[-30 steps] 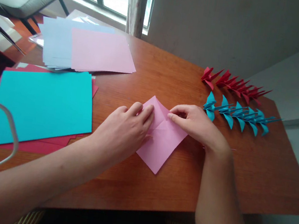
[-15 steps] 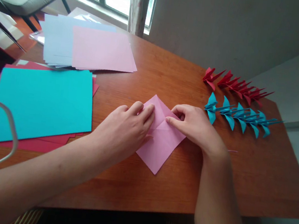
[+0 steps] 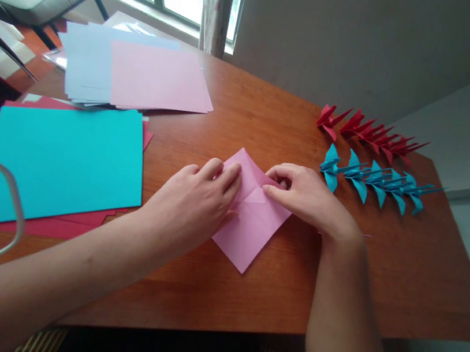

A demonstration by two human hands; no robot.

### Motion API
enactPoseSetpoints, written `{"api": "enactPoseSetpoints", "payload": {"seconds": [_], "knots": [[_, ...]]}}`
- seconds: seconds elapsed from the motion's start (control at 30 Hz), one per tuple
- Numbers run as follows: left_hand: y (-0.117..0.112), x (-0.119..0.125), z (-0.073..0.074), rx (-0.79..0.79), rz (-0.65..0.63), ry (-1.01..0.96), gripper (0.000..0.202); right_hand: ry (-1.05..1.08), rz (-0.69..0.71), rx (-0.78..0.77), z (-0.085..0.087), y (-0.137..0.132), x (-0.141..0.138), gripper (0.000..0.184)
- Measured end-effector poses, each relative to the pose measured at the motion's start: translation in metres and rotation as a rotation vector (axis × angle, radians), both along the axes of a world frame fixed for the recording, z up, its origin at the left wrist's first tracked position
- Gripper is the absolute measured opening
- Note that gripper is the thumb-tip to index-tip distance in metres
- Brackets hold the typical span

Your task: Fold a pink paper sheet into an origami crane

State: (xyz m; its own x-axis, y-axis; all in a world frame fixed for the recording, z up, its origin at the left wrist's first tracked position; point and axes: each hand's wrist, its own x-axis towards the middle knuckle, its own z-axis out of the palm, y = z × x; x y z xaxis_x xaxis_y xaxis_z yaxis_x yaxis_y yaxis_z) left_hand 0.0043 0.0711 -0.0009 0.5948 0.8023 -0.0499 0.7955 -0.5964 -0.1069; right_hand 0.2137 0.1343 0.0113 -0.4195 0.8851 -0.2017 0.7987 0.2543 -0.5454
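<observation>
Folded pink paper square (image 3: 254, 225), lying flat at the middle of the table (image 3: 269, 117). Left hand (image 3: 193, 205) spread open, fingers pressing its 9 o'clock corner. Right hand (image 3: 305, 200) curled, thumb and forefinger pinched on the flap at 3 o'clock. Over the last second the forefinger has crept only slightly inward along the crease, and the paper has not shifted. Blue cranes (image 3: 374, 181) at 2 o'clock, teal sheet (image 3: 62, 163) at 9.
</observation>
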Motion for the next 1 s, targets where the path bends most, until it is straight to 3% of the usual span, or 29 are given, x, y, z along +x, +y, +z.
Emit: {"api": "enactPoseSetpoints", "payload": {"seconds": [0.27,0.43,0.57,0.73,1.0], "knots": [[0.0,0.001,-0.001,0.009,-0.003,0.002,0.044,0.103,-0.012,0.043,-0.008,0.001,-0.002,0.016],[0.0,0.001,-0.002,0.007,0.0,-0.011,0.046,0.038,-0.085,0.21,-0.022,0.006,-0.006,0.012],[0.0,0.001,-0.002,0.012,0.016,-0.036,0.046,0.019,0.0,0.333,-0.028,0.008,-0.008,0.016],[0.006,-0.003,-0.005,0.099,0.15,-0.076,0.054,-0.031,0.167,0.437,-0.033,0.009,-0.013,0.033],[0.023,-0.012,-0.003,0.105,0.4,-0.112,0.046,-0.206,0.045,0.556,-0.043,-0.018,-0.027,0.033]]}}
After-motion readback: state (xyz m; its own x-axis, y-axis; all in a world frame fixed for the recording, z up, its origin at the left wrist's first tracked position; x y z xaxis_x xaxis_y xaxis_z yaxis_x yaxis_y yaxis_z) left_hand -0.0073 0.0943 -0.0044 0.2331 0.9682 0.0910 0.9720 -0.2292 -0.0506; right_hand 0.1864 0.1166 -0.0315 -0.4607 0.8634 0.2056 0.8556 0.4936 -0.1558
